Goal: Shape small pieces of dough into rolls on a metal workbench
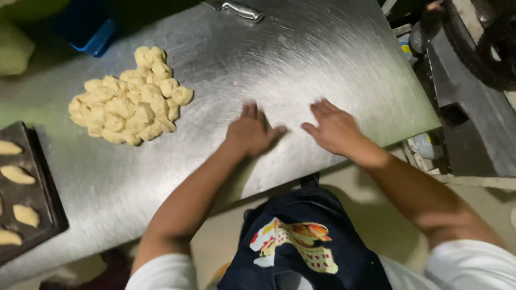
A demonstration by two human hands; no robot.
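— where do we have our hands right now?

— both flat on the steel tabletop (301, 59), near its front edge. our left hand (250, 134) is cupped palm down with the fingers together, and our right hand (333, 129) lies just beside it, palm down, fingers loosely spread. if a bit of dough sits under either palm, we can't tell; it's hidden.

— and the dough?

— the heap of dough pieces (131, 96) is to the left and farther away, well apart from both hands. small pale lumps, piled and touching one another.

— how do we judge they handle?

— light and soft, we think. they look rounded and slumped, so they'd dent under a firm squeeze and may cling to their neighbours. the brushed steel looks smooth, so a piece should slide or roll easily.

— where would we take hold?

— a loose lump at the near right rim of the heap, gently from the sides with the fingertips.

— anything else around?

— a dark baking tray (40, 207) at the near left holds shaped pieces (17, 174), set apart from one another.
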